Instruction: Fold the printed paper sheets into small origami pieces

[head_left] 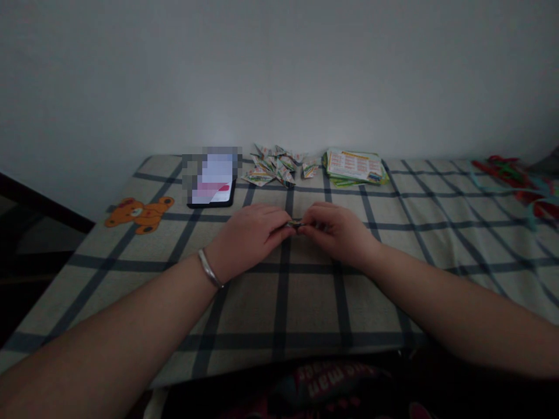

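Between both hands, above the middle of the checked tablecloth, is a small piece of folded printed paper (295,223), mostly hidden by fingers. My left hand (251,235), with a silver bangle at the wrist, pinches its left end between thumb and fingers. From the other side, my right hand (343,235) is closed on its right end. Behind the hands lies a loose heap of folded paper pieces (275,164). To the right of that heap sits a stack of printed cards or leaflets (356,166), with green and yellow edges.
A lit phone (213,180), partly pixelated, lies at the back left. Nearer the left edge is an orange bear cutout (140,215). Tangled red and teal ribbons (515,180) lie at far right. The checked tablecloth (305,302) meets a pale wall (279,75).
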### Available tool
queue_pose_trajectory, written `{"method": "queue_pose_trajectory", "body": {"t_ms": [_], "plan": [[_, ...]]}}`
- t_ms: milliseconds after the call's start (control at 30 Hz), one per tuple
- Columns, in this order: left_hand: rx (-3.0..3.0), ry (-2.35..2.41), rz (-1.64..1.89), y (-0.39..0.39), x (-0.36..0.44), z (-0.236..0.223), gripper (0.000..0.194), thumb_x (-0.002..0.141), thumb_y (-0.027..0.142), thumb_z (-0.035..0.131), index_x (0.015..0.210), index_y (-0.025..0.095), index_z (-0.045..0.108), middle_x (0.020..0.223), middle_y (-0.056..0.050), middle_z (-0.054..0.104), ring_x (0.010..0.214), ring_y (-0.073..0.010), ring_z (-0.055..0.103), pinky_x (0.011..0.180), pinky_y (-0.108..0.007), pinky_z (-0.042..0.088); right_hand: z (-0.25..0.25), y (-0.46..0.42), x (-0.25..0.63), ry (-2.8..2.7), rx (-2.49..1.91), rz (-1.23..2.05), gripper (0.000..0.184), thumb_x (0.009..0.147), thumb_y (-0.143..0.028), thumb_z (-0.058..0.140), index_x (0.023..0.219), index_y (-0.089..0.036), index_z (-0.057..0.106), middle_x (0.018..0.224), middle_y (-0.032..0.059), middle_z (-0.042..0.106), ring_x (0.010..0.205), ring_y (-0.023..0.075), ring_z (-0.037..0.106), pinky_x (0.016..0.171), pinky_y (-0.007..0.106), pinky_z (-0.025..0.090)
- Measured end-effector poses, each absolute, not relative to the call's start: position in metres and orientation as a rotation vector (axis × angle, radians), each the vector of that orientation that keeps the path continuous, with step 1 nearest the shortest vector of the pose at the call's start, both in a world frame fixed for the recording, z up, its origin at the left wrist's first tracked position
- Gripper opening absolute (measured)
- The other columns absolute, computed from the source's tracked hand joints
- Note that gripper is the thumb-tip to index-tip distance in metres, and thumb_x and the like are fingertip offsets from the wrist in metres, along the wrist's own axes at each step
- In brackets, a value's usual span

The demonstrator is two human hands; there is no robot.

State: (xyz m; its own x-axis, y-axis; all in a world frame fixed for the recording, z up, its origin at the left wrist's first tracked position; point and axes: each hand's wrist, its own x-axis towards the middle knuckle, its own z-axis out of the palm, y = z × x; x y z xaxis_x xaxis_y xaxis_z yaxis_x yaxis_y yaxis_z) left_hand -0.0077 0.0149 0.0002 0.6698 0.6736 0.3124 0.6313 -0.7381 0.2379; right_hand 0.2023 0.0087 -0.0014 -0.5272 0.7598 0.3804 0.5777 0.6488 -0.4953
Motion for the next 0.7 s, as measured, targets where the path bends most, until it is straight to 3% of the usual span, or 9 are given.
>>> {"method": "queue_pose_trajectory", "body": {"t_ms": [167, 433, 700], "plan": [[2.638, 1.075, 0.806, 0.0142, -0.0082, 0.0026, 0.016, 0.092, 0.029, 0.054, 0.084, 0.017, 0.062, 0.082, -0.002, 0.062, 0.081, -0.0177, 0.058, 0.070, -0.029, 0.042, -0.0025, 0.0104, 0.2024, -2.267, -1.053, 0.432, 0.012, 0.086, -0.023, 0.060, 0.075, -0.018, 0.061, 0.072, -0.0006, 0.057, 0.069, 0.0119, 0.052, 0.062, 0.024, 0.036], [2.797, 1.109, 0.691, 0.0127, -0.0083, 0.0023, 0.013, 0.090, 0.026, 0.057, 0.081, 0.018, 0.062, 0.079, -0.002, 0.061, 0.077, -0.0179, 0.057, 0.067, -0.030, 0.040, -0.0016, 0.0074, 0.2001, -2.284, -1.022, 0.419, 0.012, 0.087, -0.023, 0.059, 0.092, -0.019, 0.068, 0.083, 0.0019, 0.064, 0.074, 0.0123, 0.058, 0.066, 0.024, 0.043], [2.766, 1.085, 0.699, 0.0129, -0.0083, 0.0003, 0.016, 0.088, 0.032, 0.061, 0.080, 0.018, 0.061, 0.078, -0.001, 0.061, 0.075, -0.0167, 0.057, 0.066, -0.029, 0.040, -0.0022, 0.0060, 0.1994, -2.289, -0.938, 0.384, 0.009, 0.086, -0.020, 0.058, 0.092, -0.017, 0.065, 0.084, 0.0022, 0.062, 0.075, 0.0121, 0.058, 0.067, 0.024, 0.045]]}}
